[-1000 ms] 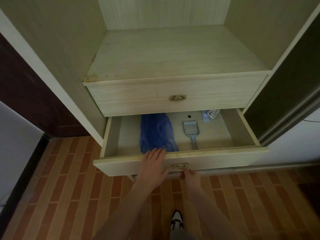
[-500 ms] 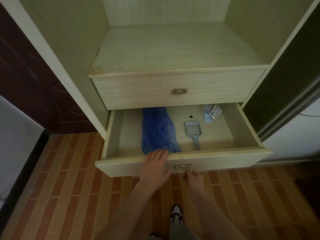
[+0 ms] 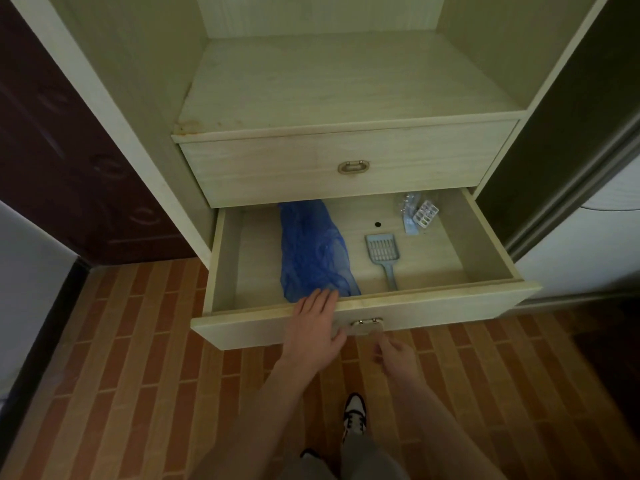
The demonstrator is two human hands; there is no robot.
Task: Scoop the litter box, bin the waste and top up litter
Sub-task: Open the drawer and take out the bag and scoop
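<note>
The left hand (image 3: 317,325) lies flat, fingers straight, on the front edge of the open drawer (image 3: 450,308). Just past its fingertips is a blue bag (image 3: 311,251), and the scoop (image 3: 382,256) lies beyond and right of it. The right hand (image 3: 394,355), fingers loosely curled, hangs just below the handle (image 3: 367,323); whether it touches is unclear.

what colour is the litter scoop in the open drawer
Pale grey-blue, slotted litter scoop; it shows best in the head view, the only one here.
</note>
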